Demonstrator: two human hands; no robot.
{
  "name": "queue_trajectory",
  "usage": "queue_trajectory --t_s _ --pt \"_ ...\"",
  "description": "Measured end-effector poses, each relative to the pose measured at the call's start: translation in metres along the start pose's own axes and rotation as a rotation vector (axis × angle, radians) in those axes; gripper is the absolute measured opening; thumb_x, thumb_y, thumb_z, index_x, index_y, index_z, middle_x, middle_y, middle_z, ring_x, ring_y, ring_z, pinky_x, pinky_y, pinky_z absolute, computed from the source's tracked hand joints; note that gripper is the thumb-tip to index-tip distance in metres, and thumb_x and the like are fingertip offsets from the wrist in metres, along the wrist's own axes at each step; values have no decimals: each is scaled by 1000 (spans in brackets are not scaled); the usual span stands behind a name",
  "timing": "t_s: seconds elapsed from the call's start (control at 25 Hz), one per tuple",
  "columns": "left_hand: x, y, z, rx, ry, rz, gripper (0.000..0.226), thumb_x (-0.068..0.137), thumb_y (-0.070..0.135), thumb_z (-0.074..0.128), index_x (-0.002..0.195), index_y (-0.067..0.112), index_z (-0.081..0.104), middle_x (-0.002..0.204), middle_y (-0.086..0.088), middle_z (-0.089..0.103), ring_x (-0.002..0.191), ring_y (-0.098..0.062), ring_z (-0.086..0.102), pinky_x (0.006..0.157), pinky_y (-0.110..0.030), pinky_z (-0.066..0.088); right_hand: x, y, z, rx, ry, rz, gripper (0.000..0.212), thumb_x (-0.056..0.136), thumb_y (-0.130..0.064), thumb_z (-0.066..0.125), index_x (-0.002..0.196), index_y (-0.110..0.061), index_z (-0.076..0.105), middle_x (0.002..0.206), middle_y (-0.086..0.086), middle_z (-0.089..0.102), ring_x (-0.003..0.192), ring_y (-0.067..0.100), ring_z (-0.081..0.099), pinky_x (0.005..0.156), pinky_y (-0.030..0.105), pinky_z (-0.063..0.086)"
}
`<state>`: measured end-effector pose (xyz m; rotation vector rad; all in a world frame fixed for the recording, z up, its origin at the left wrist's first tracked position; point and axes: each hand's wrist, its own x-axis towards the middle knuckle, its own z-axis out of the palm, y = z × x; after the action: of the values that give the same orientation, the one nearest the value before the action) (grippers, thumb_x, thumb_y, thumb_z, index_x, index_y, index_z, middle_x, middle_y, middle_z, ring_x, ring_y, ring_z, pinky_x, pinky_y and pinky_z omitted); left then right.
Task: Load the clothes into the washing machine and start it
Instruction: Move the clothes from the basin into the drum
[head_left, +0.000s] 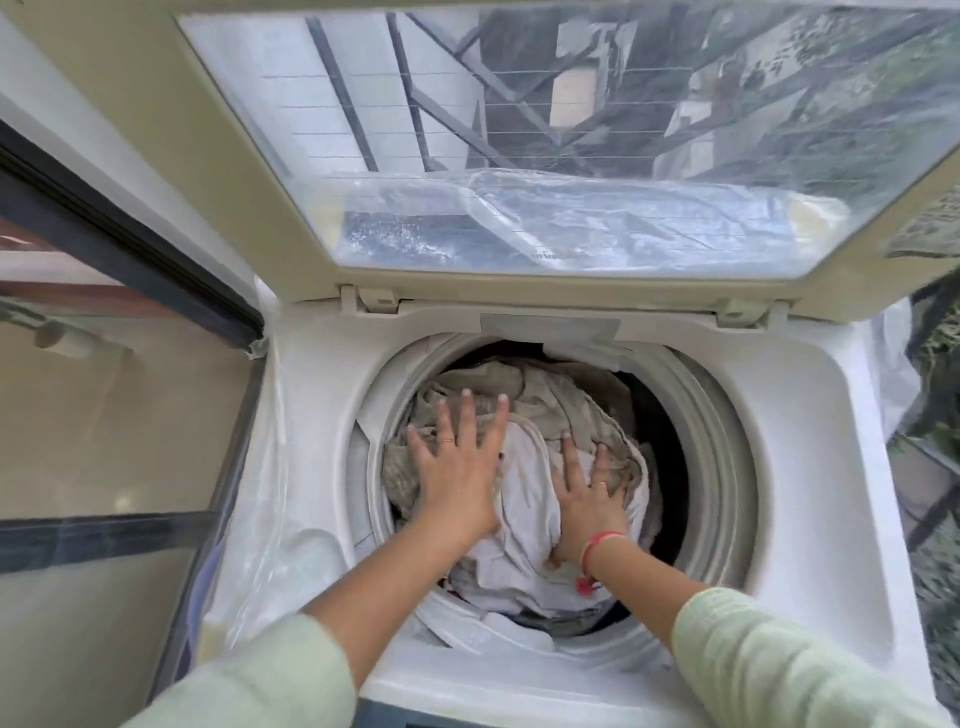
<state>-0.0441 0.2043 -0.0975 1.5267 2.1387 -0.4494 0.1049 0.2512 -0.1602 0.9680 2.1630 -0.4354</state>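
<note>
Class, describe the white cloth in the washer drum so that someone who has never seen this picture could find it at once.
Find the top-loading washing machine with its lid raised and look into its round drum. On the pile, the white cloth lies between the left hand and right hand, partly under the right. Unlike the beige clothes beyond it, it is plain white.

We wore a pale green top; the left sleeve (249, 675) and the right sleeve (779, 660) were loose and ended partway up our forearms. A thin ring (448, 441) sat on our left hand (457, 467), another on our right hand (589, 499). A red thread bracelet (597, 545) with a small red tassel (586, 584) circled our right wrist.
</note>
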Motion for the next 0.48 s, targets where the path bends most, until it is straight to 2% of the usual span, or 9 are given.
queue_trajectory --t_s 0.04,0.12,0.2,0.28,0.36,0.48 --pt "18 -5 12 5 -151 -67 142 60 46 83 137 31 -36 152 -10 -28 141 -38 -18 107 -66 1 4 -6 7 13 6 -1 102 85 -37 59 143 -26 -24 141 2 -44 136 49 -20 111 58 16" --pt "48 -12 42 47 -357 -123 151 54 43 87 134 30 -40 151 -11 -32 140 -39 -21 108 -67 7 22 -16 21 99 26 48 100 86 -18 53 140 -30 -31 140 2 -47 135 52 -21 106 56 31" --pt "68 -16 70 42 -455 -157 151 55 40 88 133 29 -41 149 -9 -36 140 -39 -21 108 -65 10 42 -24 34 162 14 58 105 85 -15 52 129 -31 -42 149 3 -38 132 55 -23 105 59 30" --pt "87 -19 94 8 -454 -201 135 68 37 80 136 30 -37 149 -6 -36 140 -37 -21 108 -64 10 62 -28 42 195 -1 49 114 82 -23 57 122 -32 -49 150 3 -35 130 57 -26 105 62 27" --pt "107 -17 111 -21 -418 -233 106 88 37 60 137 31 -33 150 -4 -34 141 -35 -19 108 -63 11 83 -24 53 182 -40 85 125 76 -31 65 117 -35 -53 149 1 -37 131 55 -27 104 64 27" --pt "133 -5 128 -67 -407 -247 82 98 29 41 141 30 -29 153 -4 -29 142 -36 -16 108 -58 15 107 -11 60 166 -84 107 136 69 -42 73 114 -37 -55 149 2 -37 134 51 -25 103 62 29"
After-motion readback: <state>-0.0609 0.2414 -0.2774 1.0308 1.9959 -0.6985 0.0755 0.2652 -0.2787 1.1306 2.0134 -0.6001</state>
